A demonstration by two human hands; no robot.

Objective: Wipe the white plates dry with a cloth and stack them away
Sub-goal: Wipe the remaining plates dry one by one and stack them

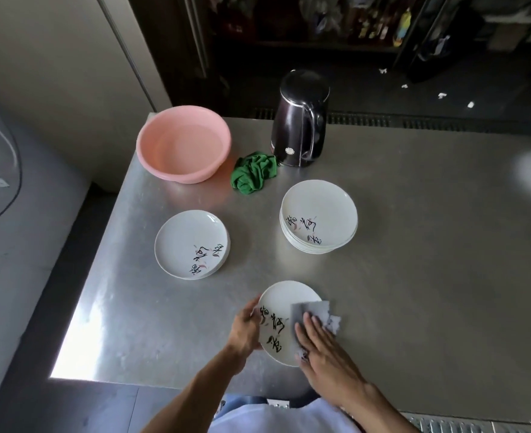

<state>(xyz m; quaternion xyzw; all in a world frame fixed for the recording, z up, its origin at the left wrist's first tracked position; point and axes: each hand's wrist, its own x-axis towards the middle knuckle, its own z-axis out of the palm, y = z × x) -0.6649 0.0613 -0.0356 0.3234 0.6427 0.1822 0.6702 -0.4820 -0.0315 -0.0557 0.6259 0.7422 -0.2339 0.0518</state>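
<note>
The plate [284, 296] between the hands is partly covered: the grey cloth [312, 310] and the right hand [323, 354] hide its right side. The fingers of the left hand [245, 331] pass behind its rim, out of sight. Plate counts in the two stacks cannot be read.

The near edge of the table [414, 276] runs just below the wrists; its left edge lies well left of the left hand. Bare steel extends right of the right hand. The low stack [189, 242] sits ahead of the left hand, the taller stack [318, 210] ahead of the right.

The left hand grasps the plate's left rim. The right hand lies flat, fingers straight, pressing the grey cloth onto the plate.
</note>
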